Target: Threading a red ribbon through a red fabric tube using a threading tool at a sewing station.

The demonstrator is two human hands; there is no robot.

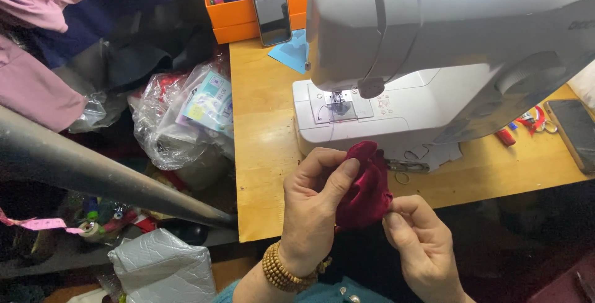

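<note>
Wooden desk (pixel 263 154) carries a white plastic sewing machine (pixel 434 49). Left hand (pixel 313 207) and right hand (pixel 418 241) pinch closed fingers (pixel 344 176) on crumpled dark red velvet cloth (pixel 367 185).

You've got a wooden table (pixel 263 154) w/ orange box (pixel 232 15) at back; cluttered plastic bags (pixel 167 123) beside it.

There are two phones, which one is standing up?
The phone propped against the orange box, left of the sewing machine, stands upright. The other phone lies flat at the table's right end.
</note>
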